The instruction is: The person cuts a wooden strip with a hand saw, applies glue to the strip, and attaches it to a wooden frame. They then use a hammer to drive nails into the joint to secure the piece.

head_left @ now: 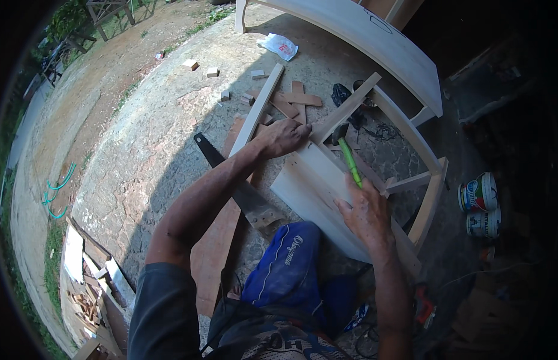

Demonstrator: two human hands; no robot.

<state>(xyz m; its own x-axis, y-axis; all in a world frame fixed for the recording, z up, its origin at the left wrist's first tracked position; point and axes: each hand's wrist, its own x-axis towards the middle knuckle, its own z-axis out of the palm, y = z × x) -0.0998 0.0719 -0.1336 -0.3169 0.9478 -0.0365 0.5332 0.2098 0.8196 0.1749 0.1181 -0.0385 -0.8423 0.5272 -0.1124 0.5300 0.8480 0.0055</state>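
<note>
In front of me stands a wooden frame [346, 112] of pale legs and rails, with a wide pale board [318, 191] along its near side. My left hand [285, 138] is closed at the board's upper corner, where it meets a leg; its fingertips are partly hidden, so a small thing in them cannot be made out. My right hand [367, 213] grips a hammer [349, 161] by its bright green handle. The dark hammer head is over the frame's inner side, a little right of my left hand. My knee in blue cloth is close to the board's lower end.
A handsaw [246, 201] lies left of the board, beside a brown plank [214, 258]. A pale beam [258, 108] and several offcuts [297, 101] lie beyond. A large white panel [363, 42] stands at the back, near a plastic bag [279, 46]. Paint buckets [478, 193] are at right.
</note>
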